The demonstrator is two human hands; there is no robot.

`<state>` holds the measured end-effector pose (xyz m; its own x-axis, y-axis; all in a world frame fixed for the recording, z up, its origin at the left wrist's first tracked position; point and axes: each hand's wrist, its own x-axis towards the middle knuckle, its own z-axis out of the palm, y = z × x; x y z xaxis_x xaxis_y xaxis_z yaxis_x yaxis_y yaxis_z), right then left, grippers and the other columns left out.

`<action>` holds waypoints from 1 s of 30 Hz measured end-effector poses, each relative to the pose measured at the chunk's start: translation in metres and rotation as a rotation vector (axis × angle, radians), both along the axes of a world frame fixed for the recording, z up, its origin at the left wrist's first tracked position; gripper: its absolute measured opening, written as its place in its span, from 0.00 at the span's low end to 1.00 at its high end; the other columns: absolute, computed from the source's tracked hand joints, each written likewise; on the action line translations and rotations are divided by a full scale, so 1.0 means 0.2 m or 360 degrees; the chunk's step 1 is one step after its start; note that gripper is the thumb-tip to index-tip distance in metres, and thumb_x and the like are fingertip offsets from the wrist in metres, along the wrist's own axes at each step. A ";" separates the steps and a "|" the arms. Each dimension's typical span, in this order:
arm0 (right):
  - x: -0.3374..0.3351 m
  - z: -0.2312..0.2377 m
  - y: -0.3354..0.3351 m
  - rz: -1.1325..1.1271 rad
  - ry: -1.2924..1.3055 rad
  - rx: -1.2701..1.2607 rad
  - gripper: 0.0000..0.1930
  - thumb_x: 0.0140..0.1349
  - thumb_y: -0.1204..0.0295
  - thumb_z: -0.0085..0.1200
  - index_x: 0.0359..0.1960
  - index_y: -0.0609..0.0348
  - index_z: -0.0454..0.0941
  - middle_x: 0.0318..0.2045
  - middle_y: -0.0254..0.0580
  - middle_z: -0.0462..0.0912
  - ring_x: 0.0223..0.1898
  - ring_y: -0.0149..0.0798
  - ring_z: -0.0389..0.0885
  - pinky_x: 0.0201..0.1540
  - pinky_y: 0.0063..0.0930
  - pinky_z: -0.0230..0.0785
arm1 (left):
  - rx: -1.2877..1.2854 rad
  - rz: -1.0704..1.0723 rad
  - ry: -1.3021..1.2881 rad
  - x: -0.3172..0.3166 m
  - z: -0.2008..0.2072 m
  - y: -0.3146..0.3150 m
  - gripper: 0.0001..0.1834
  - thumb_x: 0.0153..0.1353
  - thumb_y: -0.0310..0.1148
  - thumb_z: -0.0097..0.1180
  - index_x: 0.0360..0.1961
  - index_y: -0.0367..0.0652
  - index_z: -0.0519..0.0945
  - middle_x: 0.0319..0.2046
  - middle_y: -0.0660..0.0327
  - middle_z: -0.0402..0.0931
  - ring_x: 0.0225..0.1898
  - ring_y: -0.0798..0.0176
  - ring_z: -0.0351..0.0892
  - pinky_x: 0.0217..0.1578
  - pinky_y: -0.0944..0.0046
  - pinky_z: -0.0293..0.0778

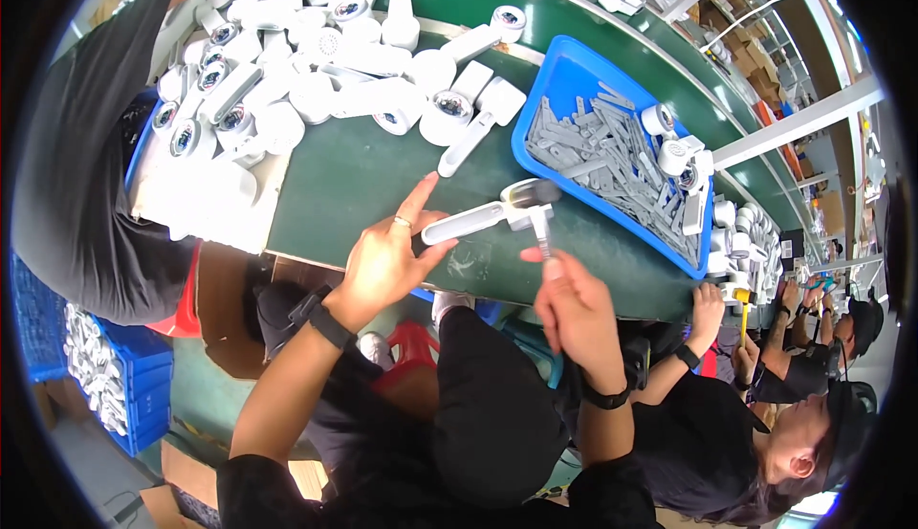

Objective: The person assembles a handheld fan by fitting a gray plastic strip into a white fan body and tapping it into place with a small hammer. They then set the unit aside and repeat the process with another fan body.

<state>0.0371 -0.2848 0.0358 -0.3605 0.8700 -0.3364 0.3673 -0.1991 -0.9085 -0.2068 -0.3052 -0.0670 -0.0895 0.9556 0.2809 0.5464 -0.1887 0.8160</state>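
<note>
My left hand (378,256) steadies the end of a white plastic arm-shaped housing (466,223) between thumb and a bent finger, while its index finger stretches outward. A pale grey strip runs along this housing's arm. In my right hand (577,304) is a small hammer (543,228), gripped by its handle. Its dark-ended head is blurred and hangs over the far end of the housing, hiding part of it; contact cannot be made out. Just beyond lies another white housing (483,120) with a round head and a narrow arm.
White housings (325,46) with round lens-like faces pile up at left. A blue tray (524,151) of grey strips stands on the green table (330,199). A co-worker's hand (708,314) is at right beside a yellow hammer (744,304). A blue crate (148,390) sits lower left.
</note>
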 end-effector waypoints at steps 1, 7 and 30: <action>0.05 0.01 0.00 -0.0099 0.0148 0.0131 0.21 0.82 0.60 0.37 0.60 0.62 0.76 0.15 0.29 0.66 0.10 0.22 0.61 0.14 0.20 0.53 | -0.0024 0.0010 -0.0041 0.01 0.02 0.02 0.44 0.59 0.34 0.73 0.74 0.46 0.64 0.46 0.56 0.88 0.48 0.51 0.89 0.49 0.56 0.83; 0.24 -0.24 0.18 -0.0433 0.0394 0.0320 0.16 0.81 0.62 0.43 0.54 0.62 0.76 0.15 0.28 0.66 0.09 0.23 0.61 0.12 0.20 0.53 | -0.0031 0.0013 0.0102 0.02 0.07 0.03 0.20 0.59 0.33 0.73 0.52 0.41 0.86 0.46 0.53 0.88 0.44 0.53 0.90 0.48 0.60 0.83; 0.29 -0.42 0.22 -0.0563 0.0477 0.0211 0.08 0.76 0.71 0.50 0.50 0.62 0.73 0.15 0.24 0.65 0.09 0.20 0.61 0.12 0.19 0.52 | 0.0413 0.0769 0.0741 -0.76 0.95 1.25 0.21 0.58 0.44 0.65 0.51 0.48 0.89 0.33 0.51 0.87 0.35 0.50 0.88 0.41 0.56 0.81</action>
